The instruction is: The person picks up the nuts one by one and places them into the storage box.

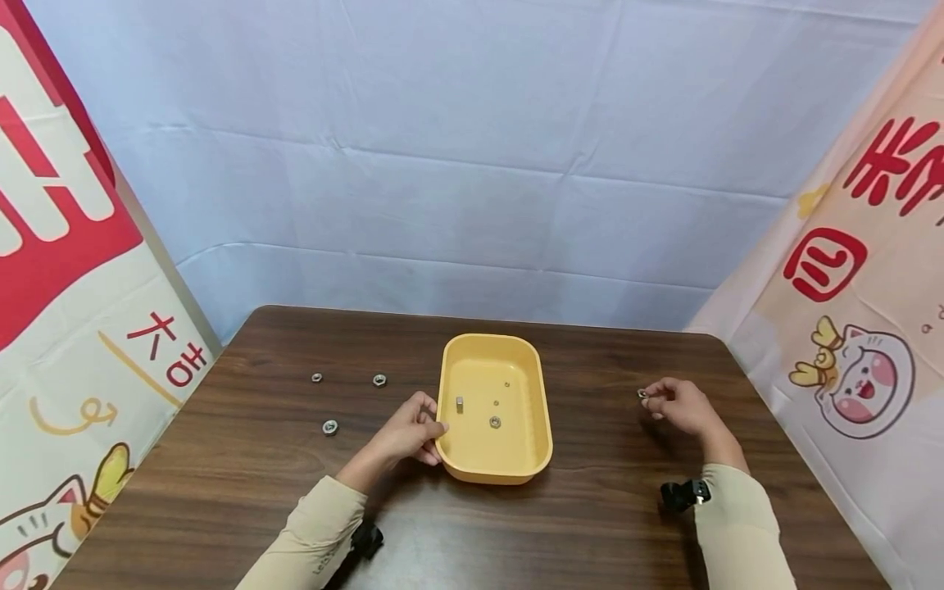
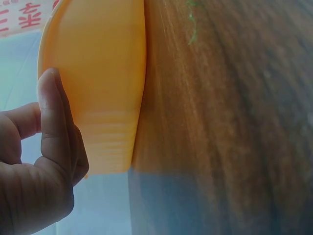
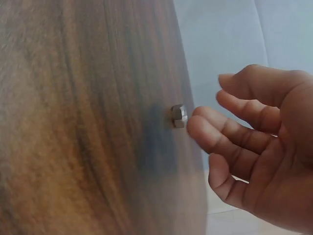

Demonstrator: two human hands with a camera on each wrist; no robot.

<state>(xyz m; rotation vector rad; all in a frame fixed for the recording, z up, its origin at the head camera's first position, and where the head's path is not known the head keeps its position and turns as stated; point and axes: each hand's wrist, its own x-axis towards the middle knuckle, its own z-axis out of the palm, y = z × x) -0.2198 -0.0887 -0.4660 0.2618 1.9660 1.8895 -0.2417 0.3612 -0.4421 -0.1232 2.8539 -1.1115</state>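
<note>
1. L hand [image 1: 409, 432] pinches rim of yellow rounded-rectangular plastic tray [image 1: 472, 455], thumb inside, fingers outside; prob. steadying it.
2. R hand [image 1: 683, 407]: fingers bend loosely, thumb apart, pinching nothing, near silver hex metal nut [image 3: 179, 116] on brown wood-grain table [image 1: 590, 524].
3. Tray sits betw. hands, prob. for easy reach.

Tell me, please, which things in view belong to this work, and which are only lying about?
Seem to belong to the work:
yellow tray, held by the left hand
metal nut near the right hand
metal pieces inside the tray
three nuts left of the tray

Seem incidental:
green wisp, too blurred to identify
printed banners
pale blue backdrop cloth
</note>
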